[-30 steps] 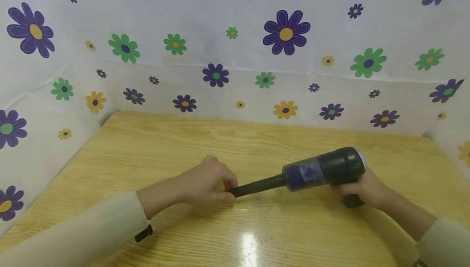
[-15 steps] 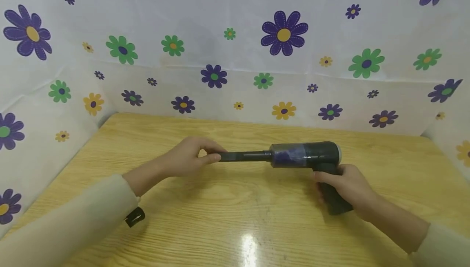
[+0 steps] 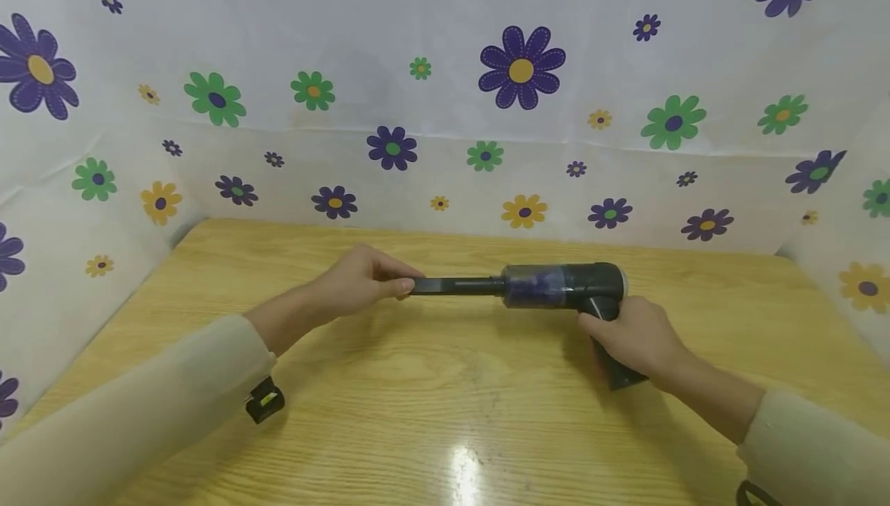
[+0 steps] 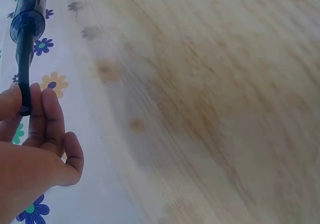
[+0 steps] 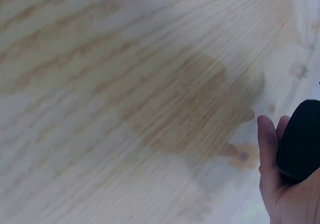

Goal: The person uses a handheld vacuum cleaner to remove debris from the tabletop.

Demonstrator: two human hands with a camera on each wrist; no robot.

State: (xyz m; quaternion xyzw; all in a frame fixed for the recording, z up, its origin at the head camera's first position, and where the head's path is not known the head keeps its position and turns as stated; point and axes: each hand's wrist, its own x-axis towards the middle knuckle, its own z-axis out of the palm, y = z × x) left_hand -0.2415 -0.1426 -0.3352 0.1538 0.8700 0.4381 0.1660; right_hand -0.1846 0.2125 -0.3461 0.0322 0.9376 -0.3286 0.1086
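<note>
A black handheld vacuum cleaner (image 3: 601,282) with a see-through dust cup (image 3: 535,286) is held level above the table, its long narrow nozzle (image 3: 462,286) pointing left. My left hand (image 3: 354,283) pinches the nozzle's tip between thumb and fingers; the left wrist view shows this pinch (image 4: 42,129) close up, with the little finger curled free. My right hand (image 3: 640,336) grips the slanted handle (image 3: 615,367). In the right wrist view the dark butt of the handle (image 5: 301,141) sits in the palm, fingers around it.
The wood-grain table (image 3: 417,413) spreads beneath both hands, with a bright light reflection near its front. A white cloth (image 3: 445,104) printed with purple, green and yellow flowers hangs behind it and along both sides. A black strap (image 3: 266,399) shows under the left sleeve.
The vacuum has swung from sloping to level and moved farther back and a little left. Its handle, earlier mostly hidden, now shows. Both hands keep hold of it; the view has shifted slightly right.
</note>
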